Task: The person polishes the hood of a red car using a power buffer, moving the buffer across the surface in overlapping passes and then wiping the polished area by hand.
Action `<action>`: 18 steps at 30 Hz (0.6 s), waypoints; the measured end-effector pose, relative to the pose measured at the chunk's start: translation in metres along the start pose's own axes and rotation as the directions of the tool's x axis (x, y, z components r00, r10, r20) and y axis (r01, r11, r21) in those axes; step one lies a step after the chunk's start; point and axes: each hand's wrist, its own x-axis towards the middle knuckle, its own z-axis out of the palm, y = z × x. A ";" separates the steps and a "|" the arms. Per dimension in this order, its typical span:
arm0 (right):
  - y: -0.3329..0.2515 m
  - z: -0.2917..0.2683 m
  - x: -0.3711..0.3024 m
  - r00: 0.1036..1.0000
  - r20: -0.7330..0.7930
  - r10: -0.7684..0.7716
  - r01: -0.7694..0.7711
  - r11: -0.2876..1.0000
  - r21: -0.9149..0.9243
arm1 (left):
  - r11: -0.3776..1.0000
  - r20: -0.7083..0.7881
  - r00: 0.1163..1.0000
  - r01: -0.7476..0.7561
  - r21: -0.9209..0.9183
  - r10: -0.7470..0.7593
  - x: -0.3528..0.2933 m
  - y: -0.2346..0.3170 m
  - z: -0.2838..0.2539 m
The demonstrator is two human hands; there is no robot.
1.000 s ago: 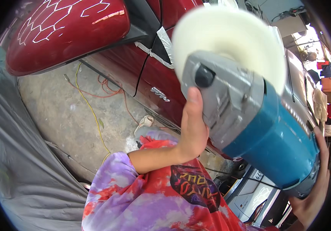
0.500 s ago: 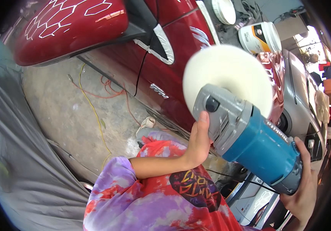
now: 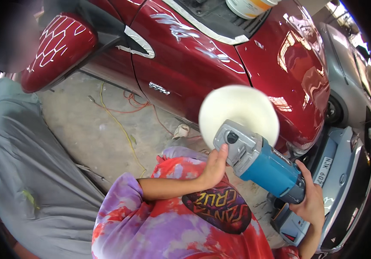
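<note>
A teal and grey car polisher (image 3: pixel 267 166) is held in both of my hands, in front of the red car (image 3: pixel 185 86). My left hand (image 3: pixel 214 167) grips its grey head, with the thumb along the side and the other fingers mostly hidden behind it. My right hand (image 3: pixel 310 198) is wrapped round the dark rear end of the body. The round cream polishing pad (image 3: pixel 233 101) covers part of the car's lower side panel. Whether the pad touches the paint cannot be made out. White smears (image 3: pixel 174 26) mark the panel above it.
The car's mirror (image 3: pixel 64 47) juts out at the upper left. A white tub (image 3: pixel 248 7) stands near the windscreen base. Yellow cord (image 3: pixel 129 140) and orange hose (image 3: pixel 135 103) lie on the floor. A grey-covered shape (image 3: pixel 25 159) fills the left; other cars (image 3: pixel 323 190) stand at the right.
The view has shifted, showing more of the car's front. My hands and the polisher sit lower and more to the left in the picture, with both grips unchanged.
</note>
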 end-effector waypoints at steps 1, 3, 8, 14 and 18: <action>0.003 0.011 0.006 1.000 0.018 -0.014 0.013 0.998 0.059 | 0.998 -0.054 0.997 -0.048 -0.030 0.046 0.001 -0.011 -0.004; 0.019 0.042 0.017 0.998 0.010 -0.070 0.068 0.988 0.141 | 0.987 -0.131 0.991 -0.005 0.161 0.026 0.004 -0.035 -0.035; 0.017 0.137 0.069 0.966 -0.025 -0.258 0.247 0.887 0.391 | 0.978 -0.575 0.805 -0.034 0.206 0.149 0.009 -0.017 -0.108; -0.053 0.199 0.107 0.949 0.090 -0.302 0.195 0.788 0.584 | 0.917 -0.517 0.760 -0.281 0.283 0.393 0.015 0.066 -0.162; -0.052 0.217 0.106 0.885 -0.029 -0.464 0.342 0.607 0.717 | 0.911 -0.424 0.815 -0.289 0.293 0.395 0.012 0.093 -0.153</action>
